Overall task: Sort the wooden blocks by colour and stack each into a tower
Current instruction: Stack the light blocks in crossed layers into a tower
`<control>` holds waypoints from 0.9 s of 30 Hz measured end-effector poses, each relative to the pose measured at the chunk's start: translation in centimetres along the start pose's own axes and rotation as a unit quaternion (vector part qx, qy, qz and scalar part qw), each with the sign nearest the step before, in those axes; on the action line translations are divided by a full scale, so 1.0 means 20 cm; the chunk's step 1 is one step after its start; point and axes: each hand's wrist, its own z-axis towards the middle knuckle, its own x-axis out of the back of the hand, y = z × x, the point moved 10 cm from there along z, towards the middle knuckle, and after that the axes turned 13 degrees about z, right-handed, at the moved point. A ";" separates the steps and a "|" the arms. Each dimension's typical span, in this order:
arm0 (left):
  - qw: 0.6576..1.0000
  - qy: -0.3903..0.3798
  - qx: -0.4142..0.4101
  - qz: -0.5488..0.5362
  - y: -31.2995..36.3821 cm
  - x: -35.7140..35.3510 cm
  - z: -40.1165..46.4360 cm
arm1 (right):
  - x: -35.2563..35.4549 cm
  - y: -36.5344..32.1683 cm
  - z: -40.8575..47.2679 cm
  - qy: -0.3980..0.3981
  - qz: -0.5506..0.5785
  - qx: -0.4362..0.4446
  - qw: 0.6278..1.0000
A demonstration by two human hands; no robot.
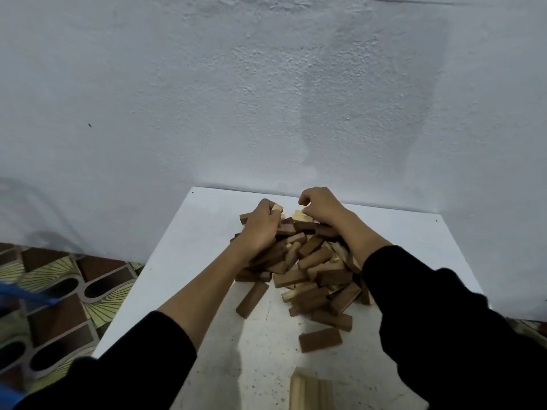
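Note:
A loose pile of wooden blocks (307,267), dark brown and pale ones mixed, lies on the white table (183,261). My left hand (260,226) is at the pile's far left side, fingers curled round a pale block (277,208). Curled over the far right top of the pile is my right hand (319,207), its fingertips pinching a pale block (302,216). One dark block (252,299) and another (320,340) lie apart at the near side. Pale blocks set side by side (310,393) sit at the table's near edge.
The table stands against a white wall (266,99). A patterned floor (59,291) shows on the left, with something blue (26,295) blurred at the left edge. My black sleeves (444,321) cover both forearms.

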 end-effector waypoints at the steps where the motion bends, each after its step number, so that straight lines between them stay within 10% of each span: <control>1: 1.000 0.004 0.005 -0.006 -0.01 0.01 0.02 | -0.03 0.01 0.05 -0.008 -0.019 -0.009 1.000; 14: 0.998 0.030 0.041 -0.035 -0.16 0.01 0.16 | -0.16 0.06 0.15 -0.035 -0.103 -0.048 0.993; 27: 0.934 0.034 0.027 -0.355 0.01 0.15 -0.04 | 0.15 -0.35 -0.24 0.094 0.314 0.012 0.945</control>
